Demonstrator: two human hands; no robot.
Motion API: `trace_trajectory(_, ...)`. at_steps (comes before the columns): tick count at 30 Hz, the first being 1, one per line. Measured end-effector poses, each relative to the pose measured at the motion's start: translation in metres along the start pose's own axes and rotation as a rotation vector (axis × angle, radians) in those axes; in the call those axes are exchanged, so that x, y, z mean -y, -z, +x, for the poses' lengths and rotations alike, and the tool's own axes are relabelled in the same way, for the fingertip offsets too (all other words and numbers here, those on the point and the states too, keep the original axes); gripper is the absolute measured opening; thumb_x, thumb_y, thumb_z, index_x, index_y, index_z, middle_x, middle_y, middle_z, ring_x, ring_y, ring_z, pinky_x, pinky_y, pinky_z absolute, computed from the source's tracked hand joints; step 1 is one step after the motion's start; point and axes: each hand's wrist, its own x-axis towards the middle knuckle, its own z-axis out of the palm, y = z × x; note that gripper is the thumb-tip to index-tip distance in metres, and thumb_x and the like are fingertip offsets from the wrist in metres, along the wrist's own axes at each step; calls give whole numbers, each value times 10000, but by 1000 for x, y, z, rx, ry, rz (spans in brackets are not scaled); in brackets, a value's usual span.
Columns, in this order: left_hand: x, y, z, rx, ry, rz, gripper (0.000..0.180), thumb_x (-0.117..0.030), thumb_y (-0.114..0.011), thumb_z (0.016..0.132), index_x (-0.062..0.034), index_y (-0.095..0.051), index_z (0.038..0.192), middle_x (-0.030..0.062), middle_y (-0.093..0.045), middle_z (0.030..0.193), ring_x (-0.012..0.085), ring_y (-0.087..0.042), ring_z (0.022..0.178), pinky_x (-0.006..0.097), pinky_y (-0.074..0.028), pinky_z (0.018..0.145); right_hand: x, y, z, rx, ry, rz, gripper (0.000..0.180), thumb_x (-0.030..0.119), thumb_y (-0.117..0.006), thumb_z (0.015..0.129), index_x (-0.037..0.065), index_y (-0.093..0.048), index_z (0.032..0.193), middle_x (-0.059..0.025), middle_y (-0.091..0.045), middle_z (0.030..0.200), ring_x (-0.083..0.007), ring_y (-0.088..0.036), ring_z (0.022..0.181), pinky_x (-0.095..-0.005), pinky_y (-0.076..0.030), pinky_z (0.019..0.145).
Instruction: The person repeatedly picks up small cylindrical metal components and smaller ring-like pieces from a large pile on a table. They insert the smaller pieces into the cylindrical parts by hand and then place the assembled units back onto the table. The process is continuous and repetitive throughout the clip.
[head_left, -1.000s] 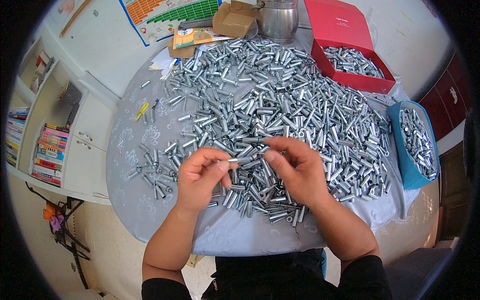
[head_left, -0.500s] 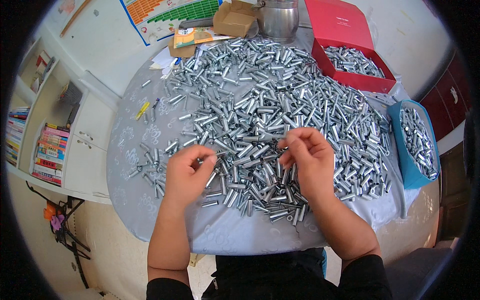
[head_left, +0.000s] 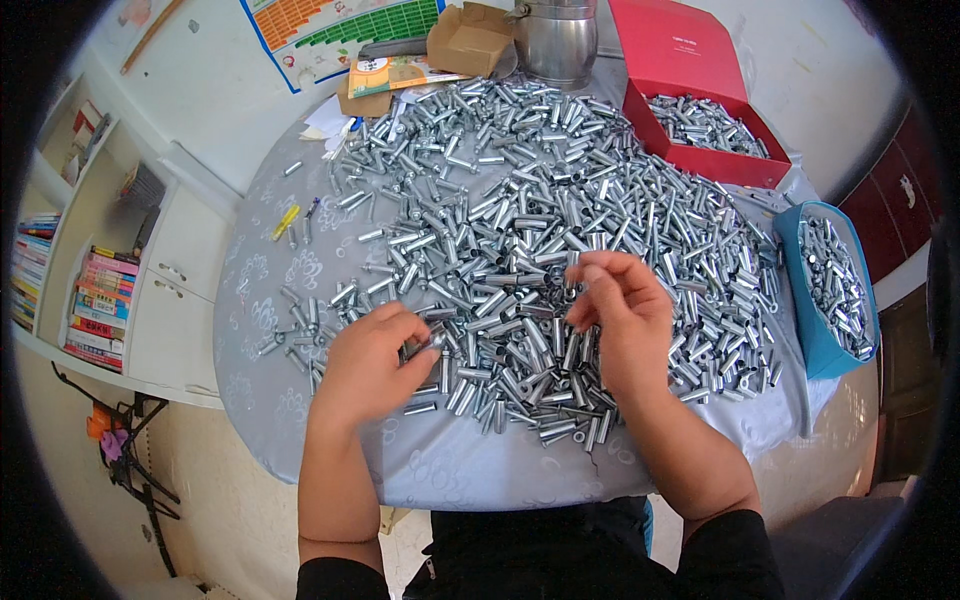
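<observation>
A round table (head_left: 300, 440) under a pale grey patterned cloth carries a broad heap of short silver metal tubes (head_left: 540, 220) that spreads from its centre out toward 12 and 3 o'clock. Both bare hands work at the heap's near edge, around 6 o'clock.

The left hand (head_left: 368, 362) lies at about 7 o'clock of the heap, knuckles up, its fingers curled closed around a single metal tube (head_left: 420, 348) whose end pokes out toward the right between thumb and forefinger. Loose tubes lie scattered just beside it on the cloth, at its 9 and 12 o'clock.

The right hand (head_left: 622, 318) is raised a little above the pile at roughly 5 o'clock of the heap's centre. Its fingertips are drawn together in a pinch near its upper left edge; whether a small piece sits between them cannot be told, as the tubes behind blend with it. The two hands are well apart, with a band of tubes between them.

At 1 o'clock a red cardboard box (head_left: 700, 160) with its lid standing open holds more tubes. At 3 o'clock, at the table's rim, a blue bin (head_left: 805, 340) is also filled with them. At 12 o'clock stands a steel pot (head_left: 556, 45), with a brown carton (head_left: 468, 38) and a colourful booklet (head_left: 395, 73) to its left. A yellow pen (head_left: 286, 221) lies on the cloth at 10 o'clock. Beyond the table at 9 o'clock, white shelves (head_left: 120, 300) hold rows of books (head_left: 100, 305).
</observation>
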Motion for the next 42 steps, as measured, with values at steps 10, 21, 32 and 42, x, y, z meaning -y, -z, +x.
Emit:
trace_trajectory(10,-22,-32,6,-123,-231,-460,245,21,-680,796,8,-666,1040,121,-650,920,188,-663,763,269,-532,663,2,-8,-18,404,175,-550,158,152,-701,871,16,-676,949,-63,-662,755,-95,-595,603,-247,-479,551)
trace_trajectory(21,-30,-39,3,-247,-226,-557,224,3,-698,817,-6,-669,1040,126,-693,908,153,-688,735,237,-528,602,-3,-4,-15,507,209,-667,216,207,-649,916,-1,-662,858,-83,-638,688,-148,-571,566,-292,-455,527)
trace_trajectory(32,-28,-41,-2,-72,24,-941,190,-75,-597,932,52,-645,1064,118,-686,818,157,-675,650,254,-557,594,-3,-4,-17,498,-79,-339,196,166,-652,918,-3,-633,1013,-32,-623,727,-66,-524,597,-239,-438,542)
trace_trajectory(42,-24,-43,0,-92,21,-996,204,-90,-571,956,49,-637,1090,97,-674,813,124,-663,649,218,-536,580,-11,3,-11,518,55,-526,281,104,-707,861,48,-631,1126,-32,-621,841,-62,-497,613,-229,-430,548)
